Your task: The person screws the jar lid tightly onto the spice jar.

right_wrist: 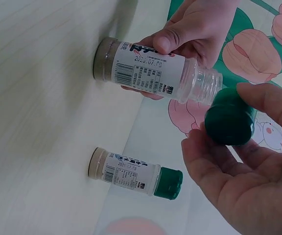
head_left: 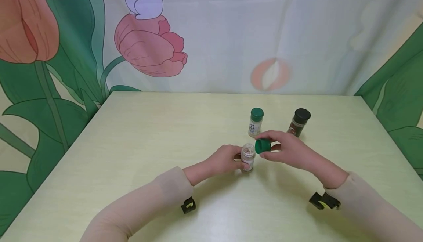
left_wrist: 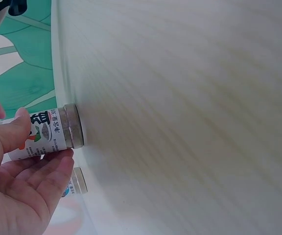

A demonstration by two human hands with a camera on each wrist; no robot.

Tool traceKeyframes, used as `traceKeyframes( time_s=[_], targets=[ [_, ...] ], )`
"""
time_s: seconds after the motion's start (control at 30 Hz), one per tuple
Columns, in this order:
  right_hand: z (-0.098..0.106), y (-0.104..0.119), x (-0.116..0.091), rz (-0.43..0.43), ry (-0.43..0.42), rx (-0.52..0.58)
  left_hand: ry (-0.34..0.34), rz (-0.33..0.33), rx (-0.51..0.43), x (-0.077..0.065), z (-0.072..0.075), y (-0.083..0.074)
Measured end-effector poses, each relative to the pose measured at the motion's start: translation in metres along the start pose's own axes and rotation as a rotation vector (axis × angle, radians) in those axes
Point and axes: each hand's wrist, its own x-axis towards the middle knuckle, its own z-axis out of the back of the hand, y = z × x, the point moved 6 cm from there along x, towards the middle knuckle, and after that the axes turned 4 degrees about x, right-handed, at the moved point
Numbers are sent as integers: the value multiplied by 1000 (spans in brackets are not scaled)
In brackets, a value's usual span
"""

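Note:
My left hand (head_left: pixel 228 159) grips a clear spice jar (head_left: pixel 248 156) upright by its labelled body, thumb across the front. The jar's threaded mouth is bare, and greyish-brown powder lies at its bottom, best seen in the right wrist view. Between thumb and fingers my right hand (head_left: pixel 286 149) pinches a green cap (head_left: pixel 263 146), tilted so its hollow side faces the jar. In the right wrist view the cap (right_wrist: pixel 230 117) sits right at the jar's rim (right_wrist: pixel 214 85). The left wrist view shows the jar's label (left_wrist: pixel 45 132) above the left fingers.
Just behind the hands stands a second spice jar (head_left: pixel 256 122) with its green cap on. A black-capped jar (head_left: pixel 299 122) stands to its right, partly hidden by the right hand. A printed curtain (head_left: pixel 214 32) hangs along the back edge of the pale table (head_left: pixel 158 124).

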Motion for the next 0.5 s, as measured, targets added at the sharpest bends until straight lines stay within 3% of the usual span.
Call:
traceKeyframes(
  time_s=[0.5],
  targets=[
    [-6,1,7,-29,6,65,1,-8,-2,0,0,1]
  ],
)
